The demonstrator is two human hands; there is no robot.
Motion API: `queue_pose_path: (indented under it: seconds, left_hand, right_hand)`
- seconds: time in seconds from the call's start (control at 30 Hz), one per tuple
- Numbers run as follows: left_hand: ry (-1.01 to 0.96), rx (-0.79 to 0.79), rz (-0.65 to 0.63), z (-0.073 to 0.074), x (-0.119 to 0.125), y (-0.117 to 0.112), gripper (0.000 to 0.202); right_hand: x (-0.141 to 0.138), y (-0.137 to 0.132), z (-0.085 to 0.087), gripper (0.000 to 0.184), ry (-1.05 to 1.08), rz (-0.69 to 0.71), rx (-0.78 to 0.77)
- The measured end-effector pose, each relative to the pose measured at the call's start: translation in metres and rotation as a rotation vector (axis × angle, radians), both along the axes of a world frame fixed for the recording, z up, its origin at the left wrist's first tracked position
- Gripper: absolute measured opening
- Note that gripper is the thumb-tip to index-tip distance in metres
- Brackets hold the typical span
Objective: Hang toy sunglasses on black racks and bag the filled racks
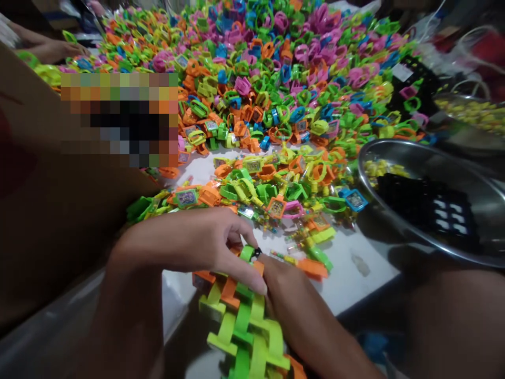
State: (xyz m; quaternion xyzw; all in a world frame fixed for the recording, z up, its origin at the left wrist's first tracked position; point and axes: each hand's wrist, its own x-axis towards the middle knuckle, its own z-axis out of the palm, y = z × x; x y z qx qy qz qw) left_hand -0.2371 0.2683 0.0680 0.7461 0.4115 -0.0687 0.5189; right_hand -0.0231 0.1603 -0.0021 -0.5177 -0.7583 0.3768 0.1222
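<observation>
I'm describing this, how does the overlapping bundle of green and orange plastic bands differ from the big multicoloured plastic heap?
The bundle interlocks neatly; the heap is jumbled. The bundle shows greens and orange; the heap adds pink and blue. The bundle touches the left hand; the heap lies farther away. Both are brightly coloured.

Watches (284,73) heaped on the table (366,268), box (59,200) to the left, bowl (489,210) at right, pieces (384,168) inside it

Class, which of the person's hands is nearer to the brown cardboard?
Left. The left hand is right of the cardboard in view; the right hand, mostly hidden, shows farther right.
</observation>
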Motion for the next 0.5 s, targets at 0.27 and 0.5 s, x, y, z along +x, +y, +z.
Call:
queue_pose_path:
  seconds: [0.27,0.5]
  left_hand:
    - [0.038,0.040,-0.001,-0.015,0.007,-0.001,0.065]
    - [-0.010,0.093,-0.045,-0.008,0.008,0.000,0.063]
  right_hand:
    - [0.043,0.002,0.004,0.020,-0.464,0.049,0.364]
    - [0.056,0.003,0.005,0.011,-0.492,-0.027,0.455]
